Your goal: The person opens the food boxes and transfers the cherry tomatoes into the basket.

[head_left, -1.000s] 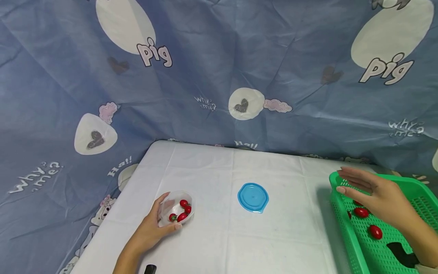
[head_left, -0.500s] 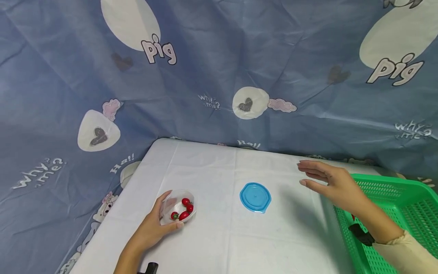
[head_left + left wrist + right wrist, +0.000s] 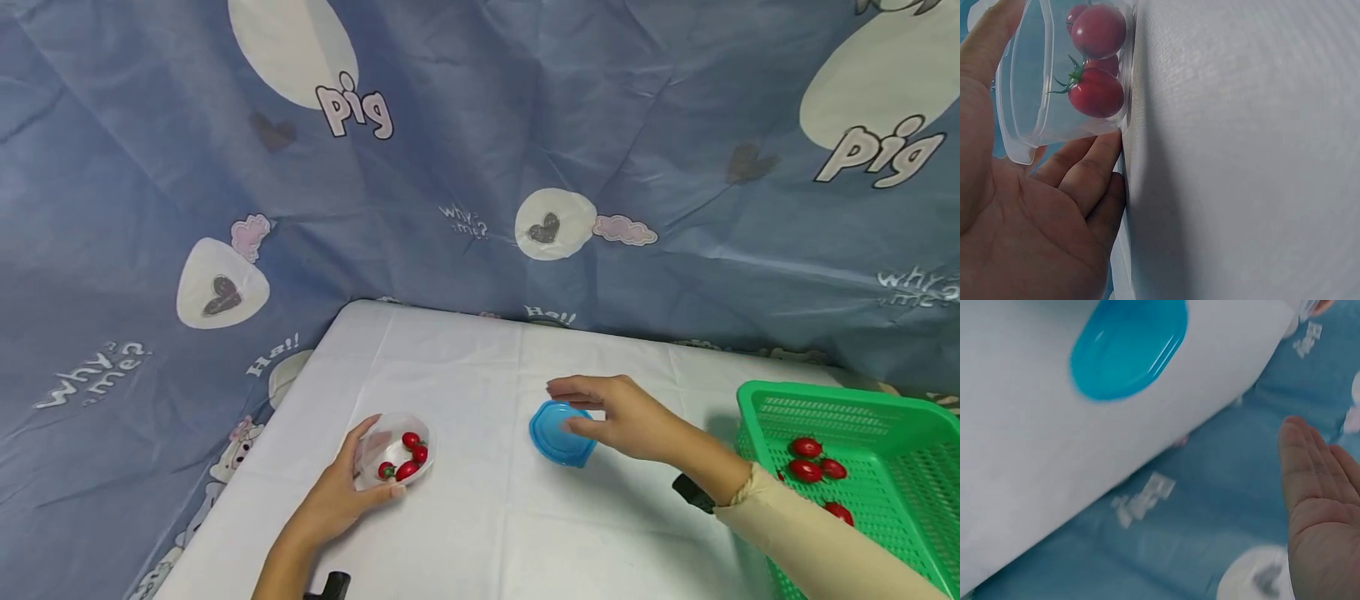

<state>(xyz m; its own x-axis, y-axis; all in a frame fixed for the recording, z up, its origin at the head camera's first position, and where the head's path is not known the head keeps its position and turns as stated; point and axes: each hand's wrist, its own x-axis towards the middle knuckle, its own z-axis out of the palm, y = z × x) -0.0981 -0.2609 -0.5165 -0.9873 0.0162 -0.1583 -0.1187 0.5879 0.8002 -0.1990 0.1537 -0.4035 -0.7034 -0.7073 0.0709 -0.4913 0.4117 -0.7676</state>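
Note:
On the left of the table, my left hand [image 3: 333,502] grips a clear plastic container [image 3: 380,442], thumb and fingers on either side of it. Several cherry tomatoes [image 3: 407,472] lie inside, and the left wrist view shows one tomato [image 3: 1095,94] with its green stem. A round blue lid [image 3: 557,448] lies flat at mid-table, partly covered in the head view by my right hand [image 3: 626,418]. That hand is over the lid's right side with fingers extended, holding nothing. In the right wrist view, a gap separates the hand [image 3: 1324,506] from the lid [image 3: 1132,350].
At the right end of the table stands a green perforated basket [image 3: 847,394] with several red tomatoes [image 3: 806,471] in it. My right forearm partly crosses its near side. White cloth [image 3: 442,350] covers the table, and a blue printed curtain [image 3: 420,167] hangs behind it.
My right hand has moved left from over the green basket to the blue lid. The left hand keeps its grip on the container. The view has shifted slightly.

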